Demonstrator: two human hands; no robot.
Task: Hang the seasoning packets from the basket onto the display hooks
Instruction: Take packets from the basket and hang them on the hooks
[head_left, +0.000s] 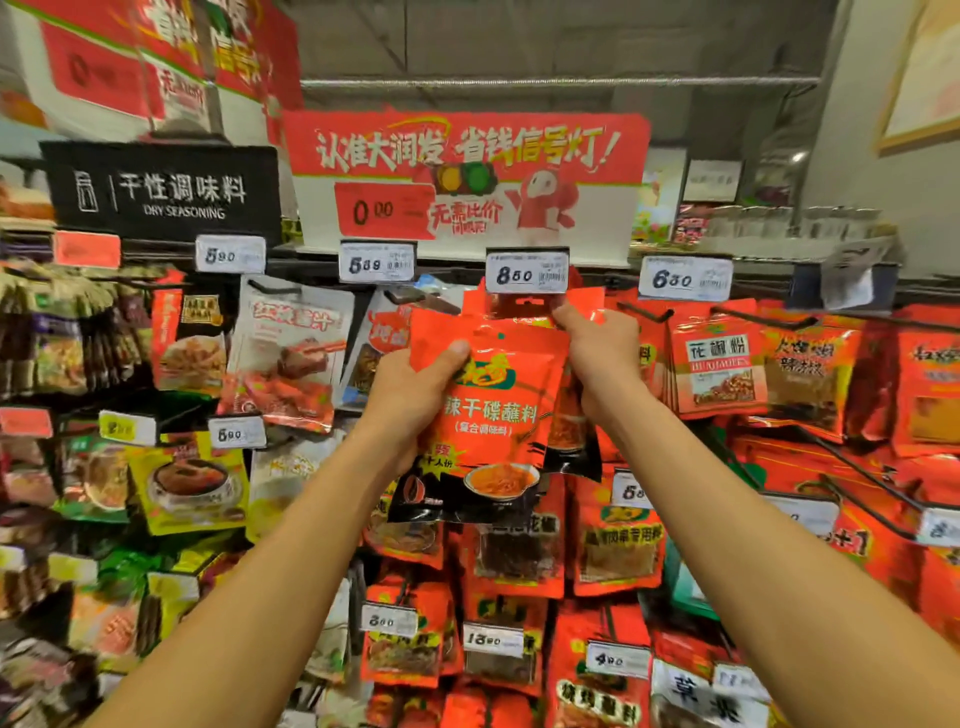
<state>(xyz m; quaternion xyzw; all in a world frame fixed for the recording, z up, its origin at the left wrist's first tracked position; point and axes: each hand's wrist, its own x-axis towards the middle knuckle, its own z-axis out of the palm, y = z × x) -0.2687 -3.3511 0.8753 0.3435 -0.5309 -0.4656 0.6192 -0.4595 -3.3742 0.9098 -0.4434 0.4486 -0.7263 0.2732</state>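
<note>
My left hand (410, 395) grips a small stack of red seasoning packets (493, 415) by their left edge, thumb across the front. The packets are red above and black below, with a bowl pictured. My right hand (597, 353) pinches the top of another red packet (524, 306) right under the 8.50 price tag (527, 270), where the display hook sits hidden behind the tag. The basket is out of view.
Hooks full of hanging packets fill the wall: pale pouches (291, 353) at left, red packets (717, 364) at right, more rows below. Black hook arms (862, 478) jut out at the right. A red promotional sign (467, 176) and a black "Dry Seasoning" board (166, 192) hang above.
</note>
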